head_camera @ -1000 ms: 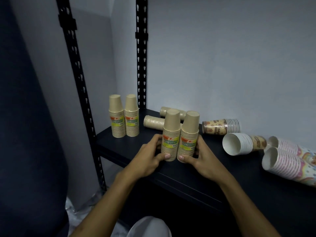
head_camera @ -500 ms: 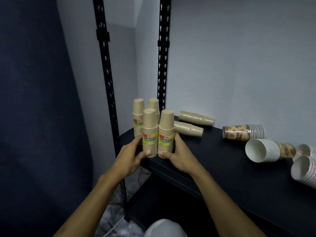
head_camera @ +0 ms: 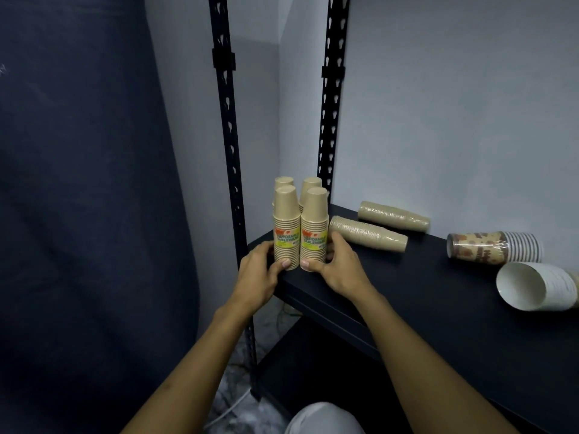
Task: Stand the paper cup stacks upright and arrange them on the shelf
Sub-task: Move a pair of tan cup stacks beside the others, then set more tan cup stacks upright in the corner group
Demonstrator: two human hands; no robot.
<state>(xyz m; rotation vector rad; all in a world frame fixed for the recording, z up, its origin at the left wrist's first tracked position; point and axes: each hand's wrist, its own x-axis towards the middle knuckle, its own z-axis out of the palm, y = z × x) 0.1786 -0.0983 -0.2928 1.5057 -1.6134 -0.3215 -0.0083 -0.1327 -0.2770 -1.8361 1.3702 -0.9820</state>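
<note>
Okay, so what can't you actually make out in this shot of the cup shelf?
Head view only:
- Rear two upright stacks: only their tops show behind the front pair.
- Fingers of the left hand and right hand: hidden behind the front pair; only the thumbs show.
- White stack: its far end is cut off by the right edge.
- Label small print: too blurred to read.
- Shelf: its right part runs out of frame.

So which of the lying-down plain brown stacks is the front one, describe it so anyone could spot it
Start at the black shelf and its upright kraft stacks in the left corner. Just right of the right hand lies the nearer plain brown stack; its twin lies behind it, closer to the wall.
</note>
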